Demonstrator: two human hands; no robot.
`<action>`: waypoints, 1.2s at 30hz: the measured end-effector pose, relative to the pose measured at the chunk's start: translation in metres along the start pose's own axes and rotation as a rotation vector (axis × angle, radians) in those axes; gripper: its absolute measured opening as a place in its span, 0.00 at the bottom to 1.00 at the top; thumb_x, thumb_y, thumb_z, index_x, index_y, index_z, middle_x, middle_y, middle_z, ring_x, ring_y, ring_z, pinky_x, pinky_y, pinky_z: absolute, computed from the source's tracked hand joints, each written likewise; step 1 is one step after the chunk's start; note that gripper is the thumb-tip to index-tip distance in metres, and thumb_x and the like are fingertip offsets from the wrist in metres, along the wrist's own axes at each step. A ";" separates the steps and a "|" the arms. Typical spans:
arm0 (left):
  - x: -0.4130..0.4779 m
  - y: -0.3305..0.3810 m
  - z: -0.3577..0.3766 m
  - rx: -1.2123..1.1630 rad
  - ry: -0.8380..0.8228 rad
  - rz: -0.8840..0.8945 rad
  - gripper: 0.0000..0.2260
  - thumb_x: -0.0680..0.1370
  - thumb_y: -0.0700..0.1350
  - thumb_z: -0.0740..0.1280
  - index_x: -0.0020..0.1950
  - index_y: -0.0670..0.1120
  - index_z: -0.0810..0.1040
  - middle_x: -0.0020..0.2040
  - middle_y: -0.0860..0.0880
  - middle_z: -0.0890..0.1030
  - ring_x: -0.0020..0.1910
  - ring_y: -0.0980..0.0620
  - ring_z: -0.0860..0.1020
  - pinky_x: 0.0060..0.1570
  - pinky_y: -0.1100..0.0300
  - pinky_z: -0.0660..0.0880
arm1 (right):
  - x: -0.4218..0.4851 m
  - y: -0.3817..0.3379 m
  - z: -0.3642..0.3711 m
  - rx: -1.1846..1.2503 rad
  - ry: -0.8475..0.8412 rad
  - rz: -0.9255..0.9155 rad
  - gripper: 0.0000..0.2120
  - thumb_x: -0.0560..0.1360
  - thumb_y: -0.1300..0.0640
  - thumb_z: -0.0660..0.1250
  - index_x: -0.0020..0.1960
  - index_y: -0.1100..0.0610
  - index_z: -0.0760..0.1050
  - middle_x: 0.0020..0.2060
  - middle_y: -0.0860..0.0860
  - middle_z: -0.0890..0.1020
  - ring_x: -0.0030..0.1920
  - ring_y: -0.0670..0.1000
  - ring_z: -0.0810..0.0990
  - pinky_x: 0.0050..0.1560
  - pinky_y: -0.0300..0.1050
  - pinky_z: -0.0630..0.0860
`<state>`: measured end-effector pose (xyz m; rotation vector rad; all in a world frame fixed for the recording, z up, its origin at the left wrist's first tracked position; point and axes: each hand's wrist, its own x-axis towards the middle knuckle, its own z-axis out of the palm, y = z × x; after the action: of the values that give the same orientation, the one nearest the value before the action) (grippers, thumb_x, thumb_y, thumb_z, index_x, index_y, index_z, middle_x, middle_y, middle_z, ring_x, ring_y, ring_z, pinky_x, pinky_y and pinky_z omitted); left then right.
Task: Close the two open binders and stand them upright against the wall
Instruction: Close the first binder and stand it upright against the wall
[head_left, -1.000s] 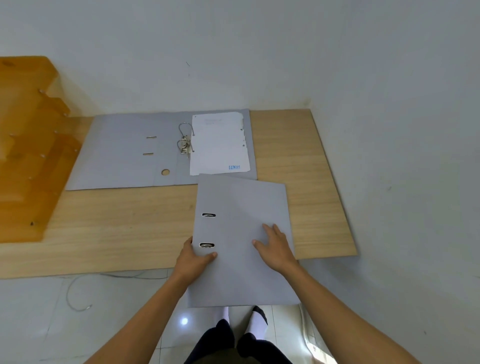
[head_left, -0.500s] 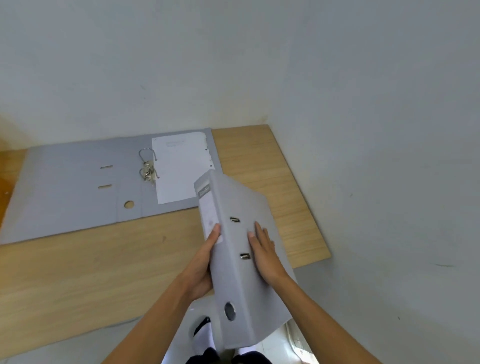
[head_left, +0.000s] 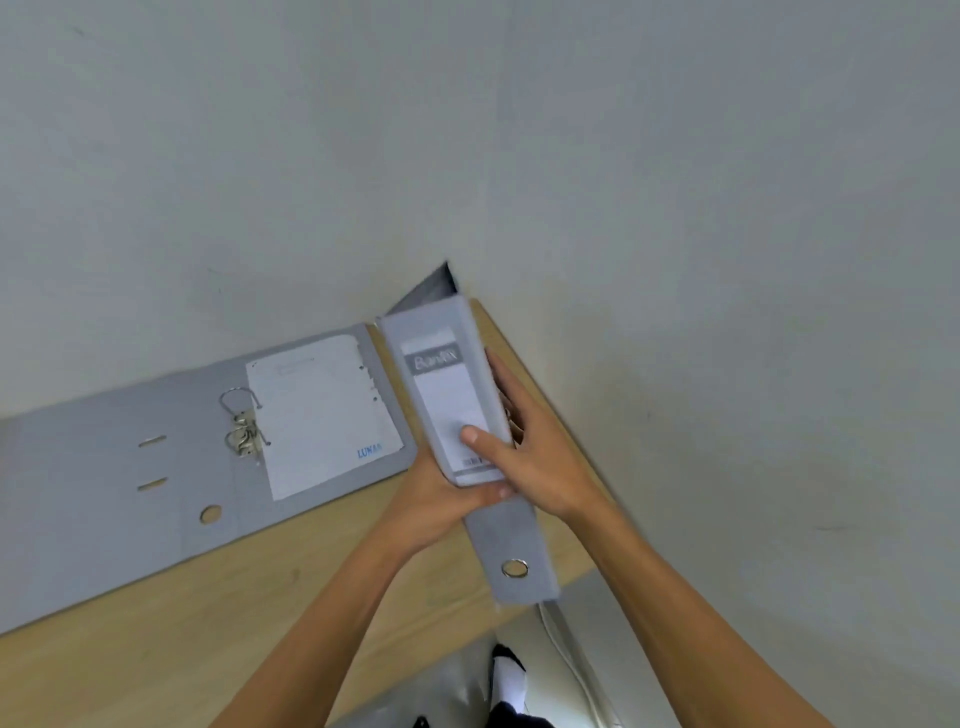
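I hold a closed grey binder (head_left: 452, 395) in both hands above the right end of the wooden table (head_left: 156, 639), its labelled spine facing me and its far end near the room corner. My left hand (head_left: 436, 499) grips it from below and the left. My right hand (head_left: 524, 441) clasps its right side, thumb on the spine label. A second grey binder (head_left: 119, 493) lies flat and open against the back wall, with its metal rings (head_left: 241, 426) up and a white sheet (head_left: 324, 415) on its right half.
White walls meet in a corner (head_left: 483, 234) just behind the held binder; the right wall runs along the table's right edge. Below the table's front edge are a pale floor and my white-socked foot (head_left: 509, 680).
The closed binder went from lying flat under my hands to being lifted, turned spine-up and carried toward the corner. The view swung right; the open binder stayed put.
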<state>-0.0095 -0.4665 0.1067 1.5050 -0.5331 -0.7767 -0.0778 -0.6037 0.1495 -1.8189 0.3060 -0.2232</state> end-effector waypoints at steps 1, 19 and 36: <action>0.008 -0.001 0.001 0.048 0.020 0.024 0.26 0.69 0.34 0.78 0.65 0.44 0.79 0.57 0.47 0.86 0.57 0.51 0.84 0.54 0.55 0.82 | 0.004 -0.002 -0.005 0.000 0.012 -0.023 0.40 0.74 0.48 0.74 0.80 0.42 0.58 0.73 0.40 0.74 0.69 0.40 0.75 0.67 0.44 0.77; 0.117 -0.015 0.021 0.306 -0.056 -0.028 0.54 0.68 0.42 0.80 0.82 0.48 0.46 0.74 0.50 0.71 0.56 0.75 0.76 0.48 0.74 0.75 | 0.049 0.057 -0.097 0.146 0.057 0.060 0.30 0.70 0.60 0.79 0.71 0.52 0.75 0.61 0.45 0.85 0.63 0.46 0.82 0.60 0.41 0.80; 0.220 -0.004 0.048 0.396 0.086 -0.046 0.52 0.72 0.50 0.77 0.82 0.57 0.41 0.75 0.54 0.69 0.71 0.57 0.69 0.56 0.67 0.77 | 0.106 0.082 -0.107 0.005 0.521 0.185 0.15 0.77 0.50 0.71 0.60 0.54 0.73 0.45 0.51 0.84 0.44 0.46 0.85 0.42 0.36 0.78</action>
<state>0.1005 -0.6600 0.0708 1.9127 -0.6138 -0.6619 -0.0184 -0.7562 0.0985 -1.6932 0.8332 -0.5676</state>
